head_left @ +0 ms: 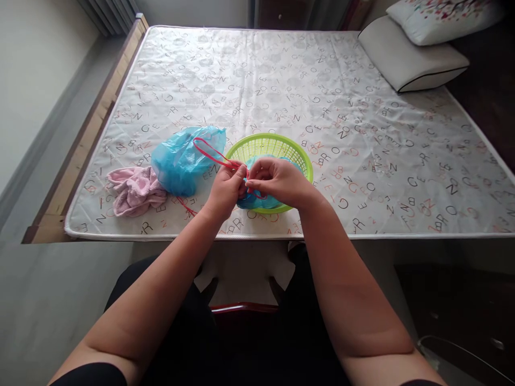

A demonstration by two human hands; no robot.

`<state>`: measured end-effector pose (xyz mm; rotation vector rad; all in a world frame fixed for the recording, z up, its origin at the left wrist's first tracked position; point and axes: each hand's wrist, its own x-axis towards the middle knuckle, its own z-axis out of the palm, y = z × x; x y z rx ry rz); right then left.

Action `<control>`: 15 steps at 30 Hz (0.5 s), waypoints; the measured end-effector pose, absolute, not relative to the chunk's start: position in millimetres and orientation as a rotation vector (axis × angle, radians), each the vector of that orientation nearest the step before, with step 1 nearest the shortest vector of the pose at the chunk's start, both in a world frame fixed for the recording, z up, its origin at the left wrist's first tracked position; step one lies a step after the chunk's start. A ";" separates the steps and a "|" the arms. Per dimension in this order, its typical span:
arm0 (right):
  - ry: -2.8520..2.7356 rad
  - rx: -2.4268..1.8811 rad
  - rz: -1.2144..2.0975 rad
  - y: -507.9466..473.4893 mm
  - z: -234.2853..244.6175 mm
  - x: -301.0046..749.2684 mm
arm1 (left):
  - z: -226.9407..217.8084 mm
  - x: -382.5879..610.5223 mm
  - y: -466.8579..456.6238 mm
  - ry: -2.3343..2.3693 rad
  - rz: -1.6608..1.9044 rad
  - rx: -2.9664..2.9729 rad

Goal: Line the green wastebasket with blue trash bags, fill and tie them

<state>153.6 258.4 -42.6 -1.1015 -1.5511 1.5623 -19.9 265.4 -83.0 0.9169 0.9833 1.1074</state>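
A looped red cord runs into my left hand, whose thumb and fingers are closed on it. Close beside it, my right hand pinches the cord's other part near the fingertips. Both hands are over a lime green plastic basket with a lattice wall. Inside the basket lies thin blue material, partly covered by my hands. To the left sits a translucent blue plastic bag with bunched contents. A pink fluffy cloth lies crumpled against it.
Everything rests on a white mattress printed with letters, in a wooden bed frame. More red cord lies by the bag. A pale cushion and a white pillow are at the far right.
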 end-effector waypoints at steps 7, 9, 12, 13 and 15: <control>-1.831 -1.207 1.245 261.7 -44.9 152.6 | -82.2 -23.1 269.0 0.957 1.087 0.890; -1.893 -1.193 1.172 261.6 -43.4 153.5 | -80.2 -24.3 269.5 0.966 1.085 0.844; -1.941 -1.170 1.117 259.7 -39.3 154.7 | -77.7 -26.5 270.4 0.970 1.081 0.777; -1.944 -1.161 1.120 258.8 -37.9 155.2 | -77.2 -27.3 270.7 0.953 1.083 0.757; -1.915 -1.139 1.159 257.6 -36.2 156.4 | -76.1 -28.8 271.2 0.912 1.089 0.715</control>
